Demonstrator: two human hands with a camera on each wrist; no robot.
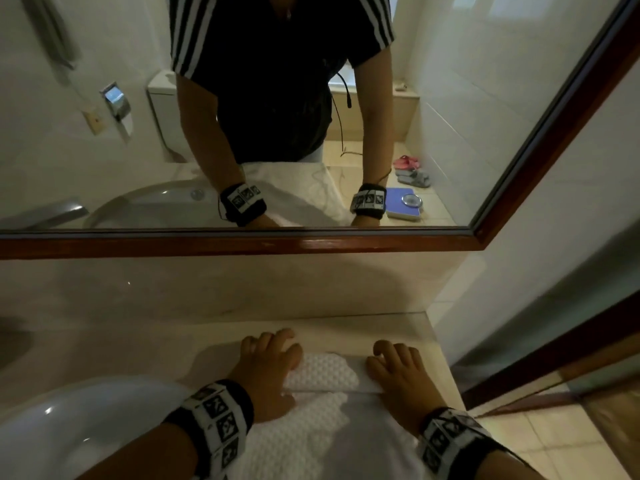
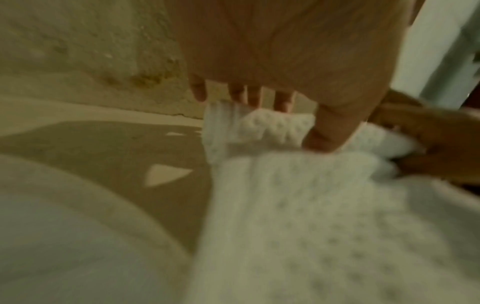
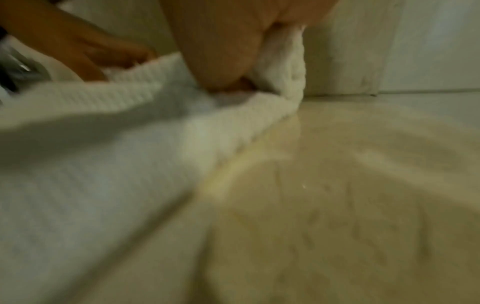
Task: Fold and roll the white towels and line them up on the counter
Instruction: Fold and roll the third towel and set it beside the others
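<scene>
White waffle-weave towel (image 1: 322, 407) lies on the beige stone desk (image 1: 138, 348), near its right end, with its far end turned over into a short roll and the rest spread flat toward the near edge. Both forearms reach forward from the near edge, each with a black-and-white marker band at the wrist.

The left hand (image 1: 268, 370) sits palm down on the roll's left end. Its fingers (image 2: 253, 96) curl over the far side of the roll while the thumb (image 2: 327, 131) presses in on the near side, so the hand grips the towel.

The right hand (image 1: 401, 375) lies palm down on the roll's right end, fingers spread and bent at the tips. In the right wrist view the towel's rolled edge (image 3: 283, 67) is bunched against the palm, with the fingers wrapped round it.

A white basin (image 1: 52, 427) sits at the desk's near left, just beside the towel. A wood-framed mirror (image 1: 242, 242) runs along the back wall above the desk.
</scene>
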